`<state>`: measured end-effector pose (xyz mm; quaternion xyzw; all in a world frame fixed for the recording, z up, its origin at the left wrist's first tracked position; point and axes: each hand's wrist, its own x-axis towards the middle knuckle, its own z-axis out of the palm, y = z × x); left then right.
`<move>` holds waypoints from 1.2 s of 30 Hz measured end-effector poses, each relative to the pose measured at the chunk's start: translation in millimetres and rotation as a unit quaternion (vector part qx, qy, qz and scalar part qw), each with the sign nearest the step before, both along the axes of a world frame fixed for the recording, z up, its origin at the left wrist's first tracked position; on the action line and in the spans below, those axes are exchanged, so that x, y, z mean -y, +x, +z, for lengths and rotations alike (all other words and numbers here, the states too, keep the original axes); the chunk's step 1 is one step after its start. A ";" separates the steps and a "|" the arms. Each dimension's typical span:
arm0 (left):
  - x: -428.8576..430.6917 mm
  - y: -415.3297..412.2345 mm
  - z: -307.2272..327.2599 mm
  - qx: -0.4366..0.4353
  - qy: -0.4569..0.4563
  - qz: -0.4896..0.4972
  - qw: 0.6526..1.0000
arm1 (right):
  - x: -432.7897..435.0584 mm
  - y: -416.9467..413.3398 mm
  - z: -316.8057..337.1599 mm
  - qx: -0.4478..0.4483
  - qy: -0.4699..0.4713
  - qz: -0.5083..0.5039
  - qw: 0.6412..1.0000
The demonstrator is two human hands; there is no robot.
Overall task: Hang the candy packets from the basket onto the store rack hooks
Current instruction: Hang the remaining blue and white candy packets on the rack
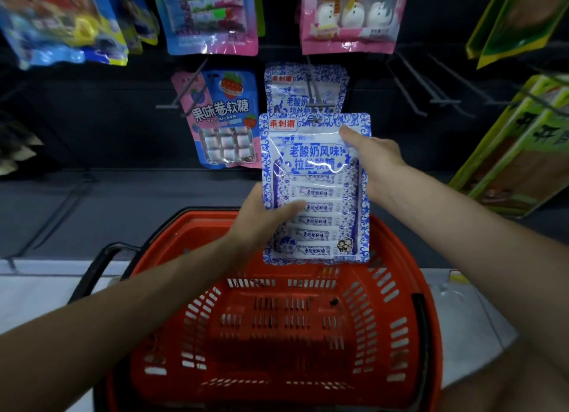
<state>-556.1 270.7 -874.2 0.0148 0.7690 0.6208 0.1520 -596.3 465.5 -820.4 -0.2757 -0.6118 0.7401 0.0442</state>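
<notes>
I hold a blue-and-white candy packet (315, 177) upright in front of the rack, its top hole at the tip of a metal hook (314, 104). My left hand (261, 224) grips its lower left edge, thumb across the front. My right hand (374, 162) pinches its upper right edge. A second identical packet (303, 87) hangs farther back on the same hook. Below my arms sits the red basket (397, 328), with no packets visible inside.
A pink-and-blue strawberry candy packet (223, 119) hangs to the left. More packets (212, 14) fill the upper row. Bare hooks (431, 82) stick out to the right, beside green packets (523, 147). The basket's black handle (95, 270) lies at the left.
</notes>
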 end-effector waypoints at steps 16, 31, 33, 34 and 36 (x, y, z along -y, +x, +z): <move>-13.6 -30.8 -5.8 0.015 0.052 0.077 0.996 | -7.6 11.3 -24.3 0.003 0.266 0.073 0.961; -25.3 -50.0 -23.4 -0.153 -0.048 0.133 0.978 | -14.7 -3.5 -39.9 -0.012 0.388 0.137 0.911; -23.3 -58.6 -24.5 -0.145 -0.047 0.130 0.980 | -16.3 -7.2 -36.6 -0.015 0.403 0.144 0.904; -22.3 -65.3 -23.5 -0.139 -0.052 0.126 0.981 | -17.6 -10.2 -34.7 -0.015 0.409 0.148 0.901; -20.5 -78.7 -17.4 -0.120 -0.079 0.115 0.983 | -19.9 -17.7 -30.8 -0.012 0.412 0.155 0.898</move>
